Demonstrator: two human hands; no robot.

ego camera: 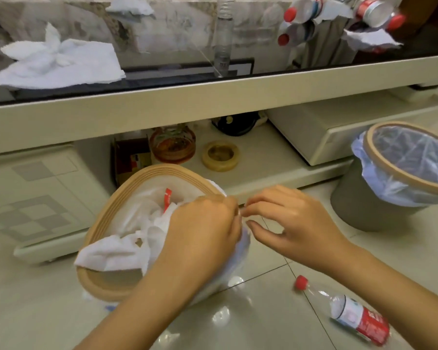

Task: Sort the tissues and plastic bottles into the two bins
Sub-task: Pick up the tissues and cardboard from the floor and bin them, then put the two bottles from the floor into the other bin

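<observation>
A tan-rimmed bin (116, 200) lies tilted toward me on the floor, stuffed with white tissues (127, 246) and a red scrap. My left hand (200, 238) curls over its right edge and grips the white liner there. Just beside it, my right hand (288, 221) pinches the liner's edge between thumb and forefinger. A second grey bin (359, 205) with a clear liner stands upright at the right. One plastic bottle (352, 314) with a red cap lies on the floor near my right forearm. More tissues (58, 59) and bottles (299, 13) lie on the glass table.
The low glass-topped table (213, 97) spans the view above the bins. On its lower shelf sit a glass jar (172, 145), a tape roll (220, 155) and a small box (129, 157). A clear upright bottle (224, 41) stands on the glass.
</observation>
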